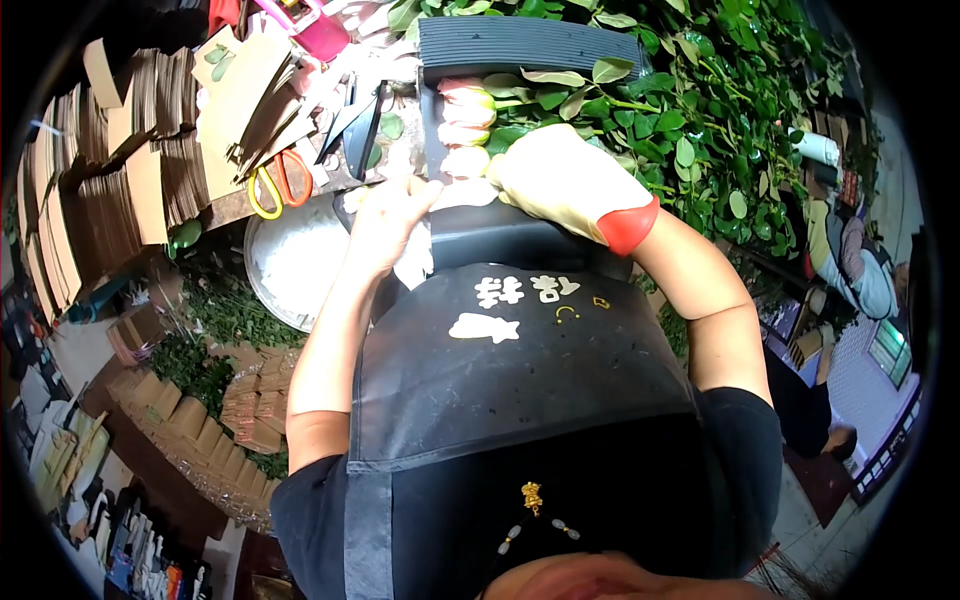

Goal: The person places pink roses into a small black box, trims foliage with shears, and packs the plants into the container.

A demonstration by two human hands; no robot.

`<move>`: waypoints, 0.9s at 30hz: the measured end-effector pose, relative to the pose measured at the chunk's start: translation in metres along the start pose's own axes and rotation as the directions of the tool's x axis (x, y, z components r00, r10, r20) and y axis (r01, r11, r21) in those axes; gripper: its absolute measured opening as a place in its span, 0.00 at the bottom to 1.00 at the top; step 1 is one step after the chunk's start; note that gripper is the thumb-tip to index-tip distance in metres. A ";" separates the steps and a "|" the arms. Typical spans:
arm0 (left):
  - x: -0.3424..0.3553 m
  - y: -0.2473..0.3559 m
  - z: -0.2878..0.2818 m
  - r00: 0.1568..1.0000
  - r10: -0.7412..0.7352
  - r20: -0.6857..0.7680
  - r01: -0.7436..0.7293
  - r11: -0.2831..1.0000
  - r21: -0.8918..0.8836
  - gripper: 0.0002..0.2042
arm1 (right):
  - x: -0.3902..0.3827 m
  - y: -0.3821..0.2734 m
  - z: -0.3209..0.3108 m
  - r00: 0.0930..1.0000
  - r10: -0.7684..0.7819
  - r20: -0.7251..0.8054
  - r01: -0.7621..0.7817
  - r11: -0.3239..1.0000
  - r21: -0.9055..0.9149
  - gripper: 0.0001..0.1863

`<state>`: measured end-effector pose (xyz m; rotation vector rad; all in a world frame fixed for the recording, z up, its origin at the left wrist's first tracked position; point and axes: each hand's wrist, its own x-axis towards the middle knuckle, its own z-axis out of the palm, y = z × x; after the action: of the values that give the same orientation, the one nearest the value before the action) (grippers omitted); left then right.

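Note:
Pale pink roses (466,112) lie in a row in a black ribbed trough (530,45), their leafy stems running off to the right. My right hand (565,180), in a cream glove with a red cuff, closes around the stem just behind the nearest, whitish rose head (465,190). The glove hides the stem itself. My bare left hand (390,215) is at the trough's near left corner, its fingertips pinched together beside that rose head. What they pinch is too small to make out. White, thin material (414,262) hangs below the left hand.
Scissors with yellow and orange handles (278,185) lie left of the trough, near a black-bladed tool (362,130). Stacked cardboard pieces (130,150) fill the far left. A round basin (255,285) holds white material. Leafy stems (720,120) pile up at right. Another person (805,400) is at lower right.

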<state>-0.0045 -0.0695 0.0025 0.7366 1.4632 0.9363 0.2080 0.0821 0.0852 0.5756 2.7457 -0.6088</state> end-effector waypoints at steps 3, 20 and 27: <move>-0.020 -0.013 -0.028 0.966 0.064 -0.251 -0.085 0.994 -0.073 0.14 | 0.001 -0.003 -0.006 1.000 -0.027 0.010 0.027 0.998 -0.054 0.08; 0.060 0.015 -0.003 0.905 0.266 0.332 -0.413 0.742 0.528 0.56 | -0.010 -0.002 -0.029 0.999 -0.038 -0.003 0.038 0.997 0.067 0.12; 0.062 0.021 -0.002 0.870 0.292 0.399 -0.483 0.668 0.566 0.52 | -0.012 0.002 0.011 0.929 0.070 -0.364 -0.031 0.993 0.114 0.11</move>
<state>-0.0148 -0.0054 -0.0089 1.7010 1.3947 0.5697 0.2217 0.0753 0.0794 0.8626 3.0457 -0.6998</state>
